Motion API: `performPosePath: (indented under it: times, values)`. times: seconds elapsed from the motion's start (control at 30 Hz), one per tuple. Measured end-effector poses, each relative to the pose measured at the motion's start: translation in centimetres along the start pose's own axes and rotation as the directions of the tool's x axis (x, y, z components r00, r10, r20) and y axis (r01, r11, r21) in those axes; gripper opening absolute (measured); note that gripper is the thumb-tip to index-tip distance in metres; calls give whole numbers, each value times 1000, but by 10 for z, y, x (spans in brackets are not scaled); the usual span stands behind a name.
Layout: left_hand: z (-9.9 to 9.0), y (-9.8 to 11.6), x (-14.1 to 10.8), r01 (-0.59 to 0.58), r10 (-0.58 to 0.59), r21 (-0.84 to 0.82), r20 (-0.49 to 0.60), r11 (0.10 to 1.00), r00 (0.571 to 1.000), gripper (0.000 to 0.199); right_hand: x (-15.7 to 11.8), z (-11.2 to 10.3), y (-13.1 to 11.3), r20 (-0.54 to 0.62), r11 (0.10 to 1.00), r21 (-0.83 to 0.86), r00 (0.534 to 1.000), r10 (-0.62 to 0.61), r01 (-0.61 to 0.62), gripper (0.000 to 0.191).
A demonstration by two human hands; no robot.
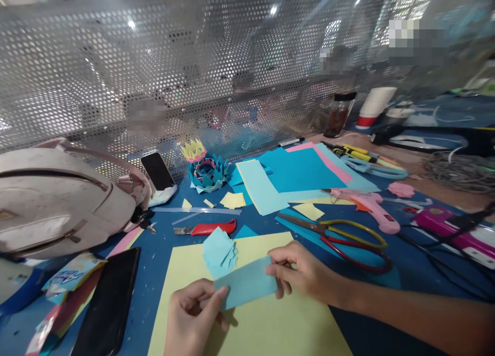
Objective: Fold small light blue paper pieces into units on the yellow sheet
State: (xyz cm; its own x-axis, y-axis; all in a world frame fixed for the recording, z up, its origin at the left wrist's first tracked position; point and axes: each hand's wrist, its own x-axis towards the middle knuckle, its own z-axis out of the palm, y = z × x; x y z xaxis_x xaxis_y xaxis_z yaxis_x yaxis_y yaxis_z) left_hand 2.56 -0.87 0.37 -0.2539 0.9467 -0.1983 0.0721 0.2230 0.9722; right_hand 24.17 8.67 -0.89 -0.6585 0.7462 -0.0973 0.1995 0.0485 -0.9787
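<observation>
A light blue paper rectangle (247,284) is stretched between my two hands, above a large yellow sheet (286,327). My left hand (199,312) pinches its left end between thumb and fingers. At the right end, my right hand (299,271) is closed on the paper's edge. Just behind the rectangle lies a stack of small light blue paper pieces (219,253). A red utility knife (207,227) rests beyond that stack. Scissors (336,235) with yellow and red handles lie beyond my right hand.
A pink glue gun (367,204), blue sheets (305,170) and a folded-paper flower (209,170) lie farther back. On the left are a bag (62,196), a black phone (110,304) and a wrapper (73,276). A perforated metal screen (193,52) stands behind.
</observation>
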Motion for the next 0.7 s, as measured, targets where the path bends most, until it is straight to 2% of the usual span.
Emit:
performPosePath:
  times: [0.1, 0.17, 0.3, 0.4, 0.57, 0.7]
  values:
    - [0, 0, 0, -3, 3, -1, 0, 1000, 1000, 49, 0, 0, -2, -35, 1000, 10, 999, -4, 4, 50]
    - [-1, 0, 1, 4, -4, -33, -6, 999, 1000, 49, -1, 0, -2, -12, 1000, 23, 1000, -12, 13, 48]
    - [-1, 1, 3, 26, -26, -115, -3, 993, 1000, 48, -4, 0, -5, 52, 992, -111, 998, -48, 53, 51]
    - [-1, -1, 4, 19, -18, -105, 12, 994, 1000, 48, -5, 0, -7, 43, 981, -188, 998, -38, 45, 54]
    - [-1, -4, 6, 36, -36, -97, -8, 995, 999, 48, -5, -1, -8, 128, 992, -123, 992, -14, 29, 49]
    - [-1, -2, 7, 58, -60, -68, -28, 996, 998, 52, -5, -1, -8, 147, 966, -246, 988, -46, 82, 54]
